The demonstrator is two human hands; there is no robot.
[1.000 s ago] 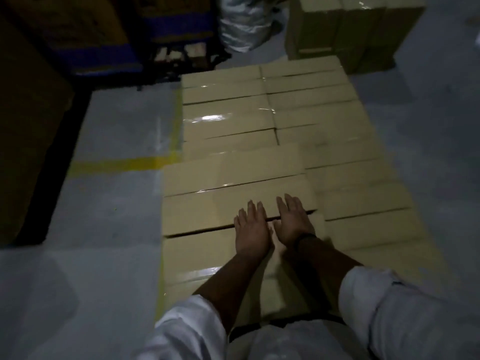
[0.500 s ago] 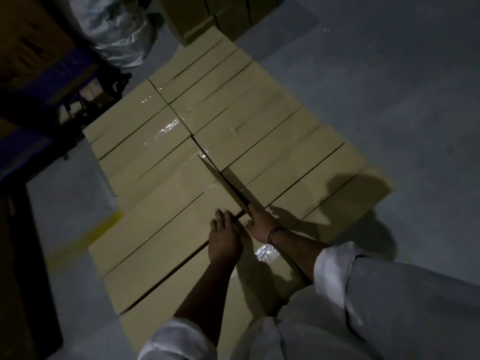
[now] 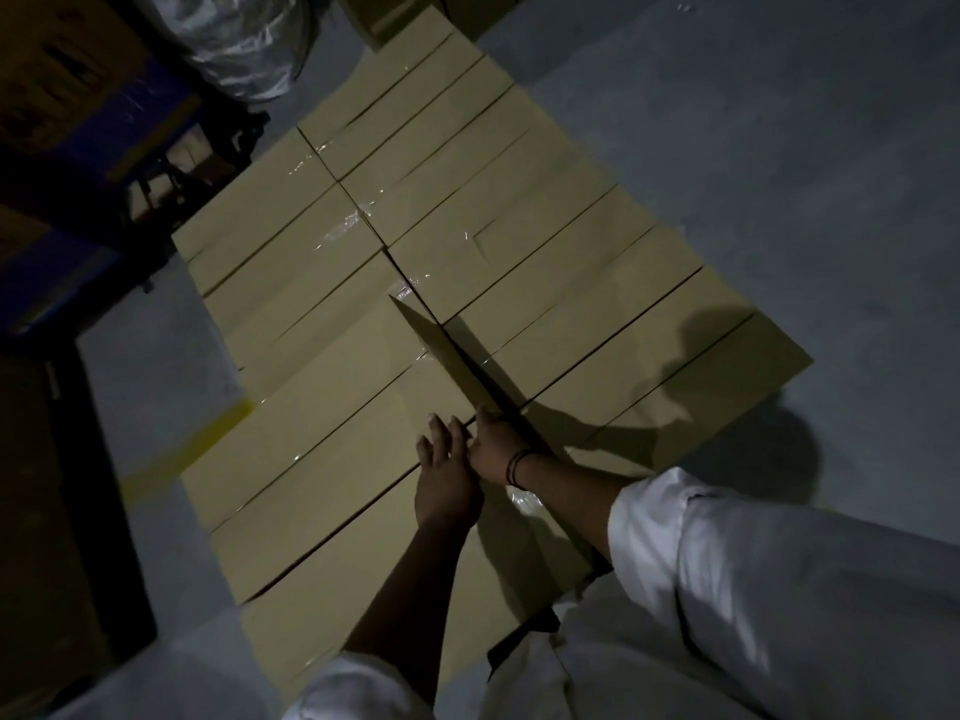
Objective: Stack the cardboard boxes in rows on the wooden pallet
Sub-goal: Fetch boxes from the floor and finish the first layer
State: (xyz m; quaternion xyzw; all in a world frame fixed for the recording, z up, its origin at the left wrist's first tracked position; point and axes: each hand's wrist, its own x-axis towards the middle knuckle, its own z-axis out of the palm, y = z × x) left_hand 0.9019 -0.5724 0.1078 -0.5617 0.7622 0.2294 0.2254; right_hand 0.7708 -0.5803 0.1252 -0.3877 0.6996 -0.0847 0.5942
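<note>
Tan cardboard boxes (image 3: 545, 262) lie in tight rows, filling the middle of the view; the pallet beneath them is hidden. Nearest me on the left, a second layer of long boxes (image 3: 322, 444) sits higher than the row to the right. My left hand (image 3: 448, 478) lies flat on top of this upper layer, fingers spread. Beside it, my right hand (image 3: 493, 441) rests at the right-hand end of an upper box, with its fingers curled over that edge. Both white sleeves show at the bottom.
More cardboard boxes (image 3: 410, 13) stand on the floor at the far end. A plastic-wrapped bundle (image 3: 234, 49) and dark blue racking (image 3: 88, 163) are at the upper left. A dark stack (image 3: 47, 511) stands on the left by a yellow floor line (image 3: 176, 454). Grey floor lies to the right.
The view has swung left and tilted, so the rows now run diagonally. My right hand has shifted from flat on the box top to the box's end edge. My left hand stays flat.
</note>
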